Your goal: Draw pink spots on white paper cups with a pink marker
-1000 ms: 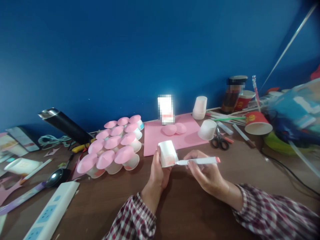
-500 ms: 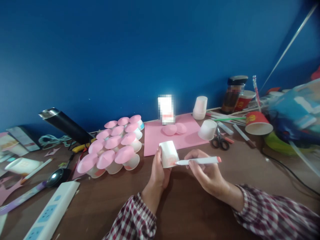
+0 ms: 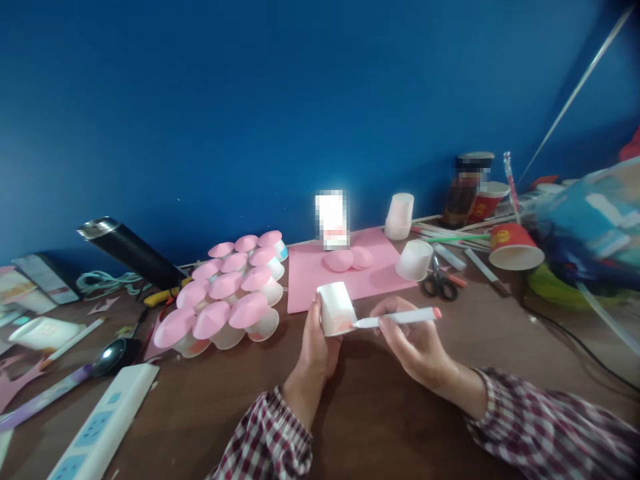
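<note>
A white paper cup (image 3: 336, 303) is tilted in the grip of my left hand (image 3: 319, 343), above the brown table. Near its lower end the cup carries a patch of orange-pink colour. My right hand (image 3: 415, 343) pinches a white marker (image 3: 400, 318) with a red-orange end, and the marker's tip meets the coloured patch. Beyond the cup lies a pink sheet (image 3: 305, 280) with pink paper discs (image 3: 339, 261) on it. To the left stand rows of white cups topped with pink paper cones (image 3: 249, 310).
Right of the pink sheet are an upturned white cup (image 3: 414, 261), black-handled scissors (image 3: 440, 287), loose markers (image 3: 487, 270) and a red paper cup (image 3: 515, 247). At the left lie a power strip (image 3: 105, 420), a black flask (image 3: 135, 253) and a dark ladle (image 3: 114, 357). A blue wall rises behind.
The coloured patch on the cup looks slightly larger. The marker has shifted a little at the cup's surface; both hands otherwise keep their places.
</note>
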A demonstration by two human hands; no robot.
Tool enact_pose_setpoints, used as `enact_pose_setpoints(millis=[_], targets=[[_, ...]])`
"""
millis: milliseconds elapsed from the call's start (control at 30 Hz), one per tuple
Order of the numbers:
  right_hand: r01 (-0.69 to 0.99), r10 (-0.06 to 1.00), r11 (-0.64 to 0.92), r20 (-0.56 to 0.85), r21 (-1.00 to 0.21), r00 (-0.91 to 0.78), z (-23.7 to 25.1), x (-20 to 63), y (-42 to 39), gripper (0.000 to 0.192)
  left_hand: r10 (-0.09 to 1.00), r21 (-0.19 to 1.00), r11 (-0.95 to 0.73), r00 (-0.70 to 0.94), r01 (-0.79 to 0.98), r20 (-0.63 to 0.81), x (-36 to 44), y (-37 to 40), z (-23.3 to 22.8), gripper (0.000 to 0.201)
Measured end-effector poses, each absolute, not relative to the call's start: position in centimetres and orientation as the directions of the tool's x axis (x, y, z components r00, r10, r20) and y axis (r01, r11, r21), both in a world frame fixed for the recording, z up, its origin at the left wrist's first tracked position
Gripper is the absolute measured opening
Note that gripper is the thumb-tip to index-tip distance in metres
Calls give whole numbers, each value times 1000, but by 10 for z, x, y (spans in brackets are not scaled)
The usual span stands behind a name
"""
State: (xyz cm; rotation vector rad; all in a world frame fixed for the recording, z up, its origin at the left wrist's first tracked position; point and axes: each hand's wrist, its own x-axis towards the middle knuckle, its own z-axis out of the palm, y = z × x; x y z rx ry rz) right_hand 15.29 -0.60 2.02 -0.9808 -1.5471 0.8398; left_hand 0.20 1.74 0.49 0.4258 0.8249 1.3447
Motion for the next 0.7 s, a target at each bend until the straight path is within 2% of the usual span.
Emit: enact_pose_setpoints(millis=[333, 533, 700], targets=[[145, 915, 393, 370, -908, -161, 14, 151, -9, 9, 959, 723, 207, -9, -659, -283, 4, 17, 5, 38], [171, 903, 428, 411, -887, -126, 15, 153, -6, 10, 962, 715, 193, -15, -672, -274, 3, 18, 4, 37], [118, 907, 419, 410, -900, -92, 17, 152, -7, 11, 961, 703, 207, 4, -680, -278, 2, 18, 6, 38]])
